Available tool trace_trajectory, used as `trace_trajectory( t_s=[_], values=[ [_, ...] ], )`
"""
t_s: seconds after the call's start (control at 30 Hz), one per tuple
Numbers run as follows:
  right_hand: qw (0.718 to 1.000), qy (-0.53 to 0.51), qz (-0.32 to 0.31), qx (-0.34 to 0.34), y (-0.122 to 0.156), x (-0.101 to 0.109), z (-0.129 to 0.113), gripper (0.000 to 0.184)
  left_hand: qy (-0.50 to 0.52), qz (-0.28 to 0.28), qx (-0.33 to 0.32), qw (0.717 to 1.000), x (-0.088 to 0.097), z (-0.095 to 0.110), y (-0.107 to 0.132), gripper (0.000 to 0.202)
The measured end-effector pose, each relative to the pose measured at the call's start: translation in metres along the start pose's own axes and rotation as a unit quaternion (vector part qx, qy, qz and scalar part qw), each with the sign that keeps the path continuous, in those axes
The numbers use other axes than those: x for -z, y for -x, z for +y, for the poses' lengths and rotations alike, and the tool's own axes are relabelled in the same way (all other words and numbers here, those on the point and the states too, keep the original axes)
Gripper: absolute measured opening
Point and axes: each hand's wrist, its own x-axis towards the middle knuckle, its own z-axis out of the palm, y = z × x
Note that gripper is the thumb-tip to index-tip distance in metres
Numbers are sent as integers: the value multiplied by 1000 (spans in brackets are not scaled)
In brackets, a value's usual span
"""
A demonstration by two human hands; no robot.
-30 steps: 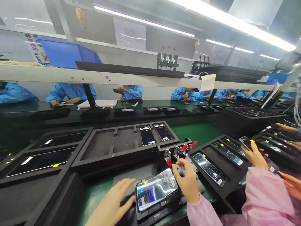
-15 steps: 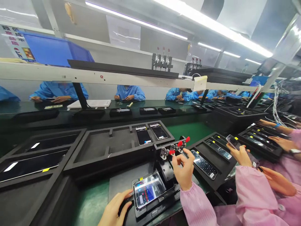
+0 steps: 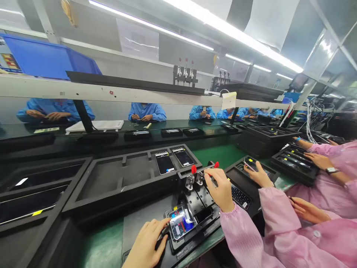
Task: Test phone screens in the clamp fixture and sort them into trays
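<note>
A phone (image 3: 178, 227) with a lit, colourful screen lies face up in a black clamp fixture (image 3: 184, 253). Metal pressing blocks (image 3: 195, 203) stand at its right side and cover part of it. My left hand (image 3: 149, 240) has its fingers and thumb round a black part at the fixture's left end, partly hidden. Above the blocks, the fingertips of my right hand (image 3: 221, 188) are closed on a clamp lever, whose tip they hide. One red-tipped lever (image 3: 194, 169) stands upright left of that hand, and another red tip (image 3: 216, 164) shows behind it.
Behind the fixture, a black foam tray (image 3: 131, 189) holds two phones (image 3: 165, 162). Two large dark-screened devices lie in a tray at left (image 3: 75, 182). A keypad-screened phone (image 3: 240, 193) sits right of my hand. Co-workers in pink (image 3: 304, 238) work close at right; others in blue sit opposite.
My right hand has closed at a lever, and the leftmost red tip now points up. My left hand has come further round the fixture's end. Less of the phone shows. The view has shifted.
</note>
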Motion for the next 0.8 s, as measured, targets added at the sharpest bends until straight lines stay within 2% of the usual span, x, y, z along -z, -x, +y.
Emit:
trace_trajectory(
  t_s=[0.07,0.13,0.2,0.27,0.33,0.4,0.53,0.6,0.67,0.8],
  values=[
    [999,29,20,5,28,1,2,19,-8,-16,-11,1000,7,2,-4,42],
    [997,79,1,-2,58,-4,6,30,-11,-32,-18,999,10,3,-7,45],
    [989,128,-66,-22,82,-13,10,42,-16,-49,-28,998,9,3,-11,45],
    [978,151,-140,-45,93,-21,14,48,-21,-63,-35,997,6,1,-14,42],
    [971,147,-175,-72,94,-23,16,49,-24,-71,-37,997,2,-1,-16,38],
    [975,117,-160,-99,91,-20,17,45,-17,-70,-34,997,0,-4,-18,39],
    [991,24,-26,-127,88,-12,24,25,13,-40,-11,999,5,-9,-25,44],
    [989,6,16,-144,86,-14,28,17,24,-24,14,999,9,-12,-33,40],
    [986,2,15,-167,82,-19,30,16,43,-13,36,998,12,-15,-42,36],
    [976,-9,-56,-211,65,-27,28,16,98,-7,46,994,7,-22,-55,31]
  ],
)
